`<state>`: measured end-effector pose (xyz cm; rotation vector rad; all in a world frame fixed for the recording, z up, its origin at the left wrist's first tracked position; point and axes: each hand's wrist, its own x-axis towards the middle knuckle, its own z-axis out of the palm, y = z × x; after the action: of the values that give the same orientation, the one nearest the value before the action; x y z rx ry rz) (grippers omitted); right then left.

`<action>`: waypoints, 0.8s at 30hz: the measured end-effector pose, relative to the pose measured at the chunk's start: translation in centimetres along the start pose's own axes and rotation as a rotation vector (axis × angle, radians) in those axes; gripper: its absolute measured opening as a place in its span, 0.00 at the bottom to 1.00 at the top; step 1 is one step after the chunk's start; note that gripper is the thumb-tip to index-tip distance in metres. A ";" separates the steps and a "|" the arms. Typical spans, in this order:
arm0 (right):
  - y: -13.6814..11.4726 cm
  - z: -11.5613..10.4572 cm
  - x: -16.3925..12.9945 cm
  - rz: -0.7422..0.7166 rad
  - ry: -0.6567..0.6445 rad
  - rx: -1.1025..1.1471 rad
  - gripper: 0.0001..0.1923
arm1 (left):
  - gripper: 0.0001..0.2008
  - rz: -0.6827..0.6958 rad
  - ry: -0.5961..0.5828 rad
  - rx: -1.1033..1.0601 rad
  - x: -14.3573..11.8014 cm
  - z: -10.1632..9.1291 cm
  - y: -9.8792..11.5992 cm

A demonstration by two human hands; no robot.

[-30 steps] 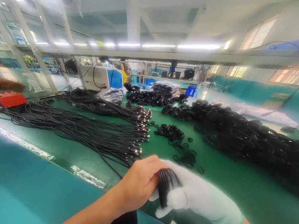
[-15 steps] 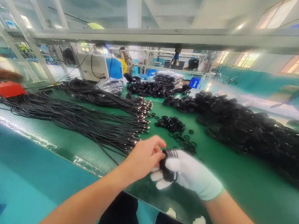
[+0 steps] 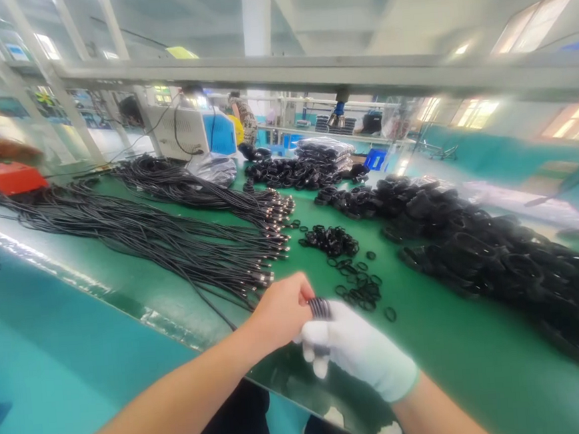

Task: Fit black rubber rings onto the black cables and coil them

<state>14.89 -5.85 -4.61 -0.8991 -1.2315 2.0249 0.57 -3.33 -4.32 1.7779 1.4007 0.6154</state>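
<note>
My bare left hand (image 3: 284, 311) is closed, its fingertips right against a row of black rings (image 3: 319, 307). The rings sit side by side on the index finger of my right hand (image 3: 357, 349), which wears a white glove. Dark material, apparently part of a black cable coil (image 3: 321, 349), shows between the gloved thumb and fingers. Most of it is hidden by both hands, and what my left fingers grip cannot be made out. Beyond my hands, loose black rings (image 3: 363, 291) lie scattered on the green table (image 3: 406, 361), with a denser heap of rings (image 3: 331, 240) behind them.
Long black cables (image 3: 170, 233) with metal plugs lie across the left side. Coiled black cables (image 3: 497, 254) are piled along the right, more at the back (image 3: 291, 173). A red box (image 3: 8, 177) stands far left. A metal beam (image 3: 283, 70) crosses overhead. A person (image 3: 244, 117) is in the background.
My left fingers have closed in over the rings, and my hands have drawn tighter together. The black coil, plainly visible before, is now mostly covered. Loose rings behind my glove have come into view.
</note>
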 end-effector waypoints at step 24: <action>-2.5 -8.9 -2.7 -0.326 0.463 0.329 0.20 | 0.01 0.295 -0.155 0.193 9.3 4.5 0.0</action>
<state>23.89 -2.51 -4.75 -0.8731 -0.7104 1.5807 6.64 4.34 -7.74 2.1610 1.1333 0.4922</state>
